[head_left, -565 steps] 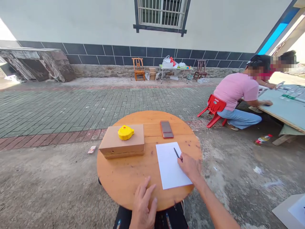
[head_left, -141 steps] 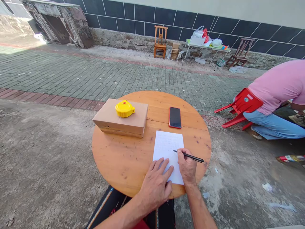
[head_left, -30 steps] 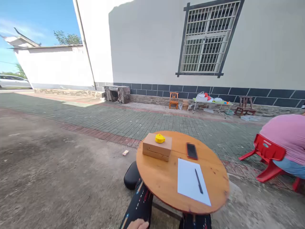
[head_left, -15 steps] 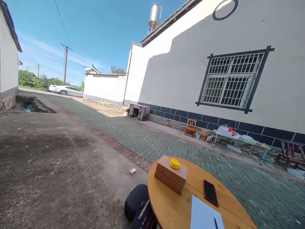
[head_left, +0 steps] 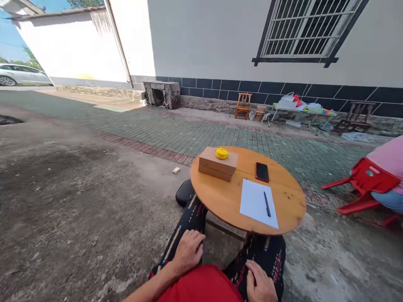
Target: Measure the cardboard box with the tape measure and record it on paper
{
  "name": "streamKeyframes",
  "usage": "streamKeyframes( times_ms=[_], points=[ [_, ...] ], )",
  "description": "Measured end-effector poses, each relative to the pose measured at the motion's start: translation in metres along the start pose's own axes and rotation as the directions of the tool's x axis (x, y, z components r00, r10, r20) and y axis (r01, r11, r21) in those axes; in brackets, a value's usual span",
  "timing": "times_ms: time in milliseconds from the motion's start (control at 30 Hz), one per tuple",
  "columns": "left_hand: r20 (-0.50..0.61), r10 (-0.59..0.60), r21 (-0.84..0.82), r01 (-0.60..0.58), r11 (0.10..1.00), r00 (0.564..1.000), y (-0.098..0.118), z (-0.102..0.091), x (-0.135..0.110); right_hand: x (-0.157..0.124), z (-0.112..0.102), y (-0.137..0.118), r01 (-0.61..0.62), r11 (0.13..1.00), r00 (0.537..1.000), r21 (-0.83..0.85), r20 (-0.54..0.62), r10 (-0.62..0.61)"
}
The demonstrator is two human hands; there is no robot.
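My left hand [head_left: 189, 250] rests on my left thigh, fingers laid loosely over the dark patterned trousers, nothing in it. On my right thigh lies my right hand [head_left: 260, 283], also holding nothing, its fingers loosely bent. Both are below the near edge of a round wooden table [head_left: 220, 201]. A white sheet of paper [head_left: 253, 203] lies on the tabletop with a black pen [head_left: 267, 204] across it. Behind the paper is a phone with a red edge [head_left: 262, 172]. To the left, a brown cardboard box [head_left: 217, 166] carries a small rounded yellow object [head_left: 222, 153].
A black case [head_left: 184, 193] stands on the ground left of the table. At the right, a person in pink [head_left: 388, 157] sits on a red plastic chair [head_left: 371, 180]. A wooden chair [head_left: 243, 105] and a cluttered folding table [head_left: 302, 108] stand along the wall.
My view has tilted down and turned right. Both hands, my lap and the seated person have come into view. The things on the table look unmoved.
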State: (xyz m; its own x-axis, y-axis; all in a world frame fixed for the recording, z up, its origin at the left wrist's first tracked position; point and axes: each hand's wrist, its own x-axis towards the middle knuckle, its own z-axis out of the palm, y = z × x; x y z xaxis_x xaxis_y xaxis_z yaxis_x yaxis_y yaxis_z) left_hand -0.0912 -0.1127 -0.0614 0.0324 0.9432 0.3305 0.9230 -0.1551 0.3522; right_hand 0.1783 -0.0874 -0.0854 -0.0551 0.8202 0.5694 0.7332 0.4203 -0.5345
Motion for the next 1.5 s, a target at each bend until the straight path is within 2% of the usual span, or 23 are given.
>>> streamKeyframes(
  times_ms=[100, 233, 333, 567, 767, 967, 1400, 1500],
  points=[
    [0.088, -0.014, -0.023, 0.016, 1.000, 0.996, -0.002, -0.004, 0.002, -0.007, 0.004, 0.012, 0.093, 0.992, 0.994, -0.089, 0.073, -0.087],
    [0.162, -0.033, -0.032, 0.038, 0.999, 0.986, -0.007, -0.005, 0.001, -0.006, 0.002, 0.013, 0.111, 0.987, 0.986, -0.114, 0.140, -0.094],
    [0.175, -0.038, -0.023, 0.043, 0.999, 0.984, -0.007, -0.005, 0.002, -0.004, 0.001, 0.010, 0.110, 0.986, 0.985, -0.122, 0.148, -0.091],
    [0.100, -0.008, 0.003, 0.008, 1.000, 0.995, -0.005, -0.005, 0.004, -0.004, 0.004, 0.013, 0.120, 0.988, 0.986, -0.095, 0.128, -0.107],
    [0.031, 0.053, 0.002, -0.053, 0.999, 0.998, -0.010, 0.002, 0.001, -0.005, 0.007, 0.014, 0.155, 0.981, 0.987, -0.120, 0.061, -0.149],
    [-0.009, 0.093, 0.008, -0.093, 0.996, 0.996, -0.014, 0.007, 0.000, -0.005, 0.008, 0.013, 0.152, 0.981, 0.988, -0.121, 0.046, -0.148],
    [-0.052, 0.134, 0.000, -0.134, 0.991, 0.990, -0.019, 0.012, -0.002, -0.004, 0.006, 0.009, 0.111, 0.985, 0.993, -0.135, 0.060, -0.103],
    [-0.067, 0.117, -0.018, -0.118, 0.993, 0.991, -0.018, 0.011, -0.003, -0.007, 0.007, 0.012, 0.134, 0.981, 0.989, -0.141, 0.085, -0.123]
  ],
)
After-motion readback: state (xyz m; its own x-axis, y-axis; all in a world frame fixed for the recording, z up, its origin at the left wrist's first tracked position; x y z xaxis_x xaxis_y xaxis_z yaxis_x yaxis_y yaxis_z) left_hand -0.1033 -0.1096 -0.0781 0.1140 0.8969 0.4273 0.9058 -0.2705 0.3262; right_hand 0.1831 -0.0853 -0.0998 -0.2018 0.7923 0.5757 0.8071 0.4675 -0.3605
